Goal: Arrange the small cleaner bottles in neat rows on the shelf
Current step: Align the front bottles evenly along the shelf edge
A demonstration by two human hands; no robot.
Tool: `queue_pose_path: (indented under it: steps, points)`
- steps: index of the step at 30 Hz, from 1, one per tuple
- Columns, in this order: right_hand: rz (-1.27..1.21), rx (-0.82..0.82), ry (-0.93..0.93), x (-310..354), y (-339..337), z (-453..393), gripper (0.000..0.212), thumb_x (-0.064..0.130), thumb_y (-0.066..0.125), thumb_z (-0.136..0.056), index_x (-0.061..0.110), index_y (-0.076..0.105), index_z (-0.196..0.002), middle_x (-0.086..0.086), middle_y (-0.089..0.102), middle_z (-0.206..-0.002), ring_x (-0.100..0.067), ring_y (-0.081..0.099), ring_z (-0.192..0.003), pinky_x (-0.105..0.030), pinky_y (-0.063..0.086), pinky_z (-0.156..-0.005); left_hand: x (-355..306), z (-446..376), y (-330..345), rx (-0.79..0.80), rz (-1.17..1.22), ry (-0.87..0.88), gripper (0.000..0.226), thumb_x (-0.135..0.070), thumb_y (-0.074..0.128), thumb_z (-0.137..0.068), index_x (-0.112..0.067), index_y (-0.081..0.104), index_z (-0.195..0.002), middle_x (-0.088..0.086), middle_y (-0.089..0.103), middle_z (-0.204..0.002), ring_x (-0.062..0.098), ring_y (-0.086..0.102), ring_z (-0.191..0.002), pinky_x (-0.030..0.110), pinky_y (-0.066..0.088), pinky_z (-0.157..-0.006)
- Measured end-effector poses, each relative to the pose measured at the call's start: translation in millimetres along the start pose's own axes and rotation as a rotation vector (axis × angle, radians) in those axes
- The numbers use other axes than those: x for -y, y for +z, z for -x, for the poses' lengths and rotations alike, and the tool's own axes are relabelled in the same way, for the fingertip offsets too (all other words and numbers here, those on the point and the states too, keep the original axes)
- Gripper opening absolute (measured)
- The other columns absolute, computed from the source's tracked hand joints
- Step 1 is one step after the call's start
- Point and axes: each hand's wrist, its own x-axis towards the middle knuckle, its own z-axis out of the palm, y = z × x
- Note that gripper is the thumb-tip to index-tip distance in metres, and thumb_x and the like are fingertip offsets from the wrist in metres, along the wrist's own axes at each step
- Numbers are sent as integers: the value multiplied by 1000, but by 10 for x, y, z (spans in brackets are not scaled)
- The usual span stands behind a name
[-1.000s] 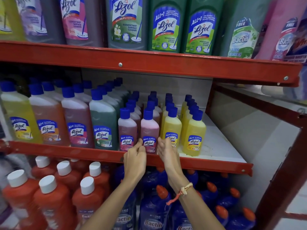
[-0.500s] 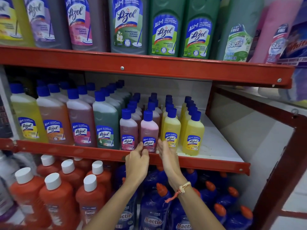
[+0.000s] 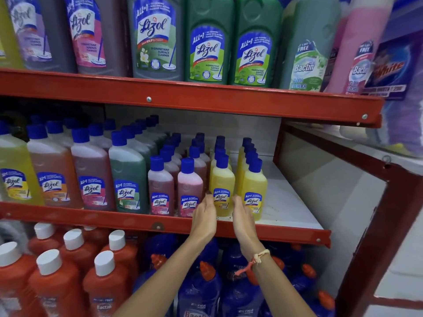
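Observation:
Small blue-capped Lizol cleaner bottles stand in four rows running front to back on the middle shelf (image 3: 114,219): a dark pink row (image 3: 160,186), a lighter pink row (image 3: 190,186) and two yellow rows. My left hand (image 3: 204,213) and my right hand (image 3: 243,216) are held flat with fingers extended on either side of the front bottle of the left yellow row (image 3: 222,179). My right hand sits in the gap between it and the right yellow row's front bottle (image 3: 254,186). Neither hand wraps around a bottle.
Larger Lizol bottles (image 3: 91,170) fill the left of the same shelf. Big cleaner jugs (image 3: 208,42) stand on the top shelf. Red Bactin bottles (image 3: 75,259) and blue Bactin bottles (image 3: 201,289) sit below. Bare white shelf board (image 3: 286,202) lies right of the yellow rows, bounded by a red frame post (image 3: 366,248).
Both hands have shifted right, from flanking the front lighter pink bottle to flanking the front bottle of the left yellow row. The view has moved closer.

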Motion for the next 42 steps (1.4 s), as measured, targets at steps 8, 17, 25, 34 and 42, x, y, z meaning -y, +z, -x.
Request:
queue_pose_path:
  steps: [8,17,25,34,42]
  points:
    - [-55,88,23,-18,-59,5,30,36,36,-96,10,51,-98,12,63,-96,-5,58,-99,-47,45,-99,17,29,-31,-107,-16,44,47,-36,26,-95,-17,70,-89,0,69,-87,10,61,-80,24,45,-72]
    - [15,54,-5,-26,-67,149,49,41,36,-94,-2,60,-98,-6,71,-101,-23,65,-103,-51,48,-95,128,227,-98,-120,55,32,41,-45,28,-87,-37,59,-61,-12,65,-77,16,61,-92,42,45,-98]
    - [75,31,-14,-87,-104,185,61,49,37,-92,-5,66,-94,-6,68,-78,-18,60,-72,-34,44,-64,100,325,-115,-132,-50,46,42,-38,26,-95,-30,65,-82,-3,66,-91,17,59,-93,33,41,-84]
    - [-47,-253,-69,-196,-447,70,41,42,44,-93,17,70,-74,-2,73,-78,-22,67,-87,-43,52,-84,-10,504,199,-34,-120,110,45,-39,32,-95,-8,60,-78,4,62,-73,23,57,-77,48,49,-82]
    - [-4,-170,-1,-144,-677,-110,47,31,37,-94,25,46,-49,9,49,-50,-12,44,-57,-31,36,-60,-161,203,584,46,-66,40,47,-32,23,-96,-7,63,-91,12,67,-99,24,59,-94,38,44,-87]
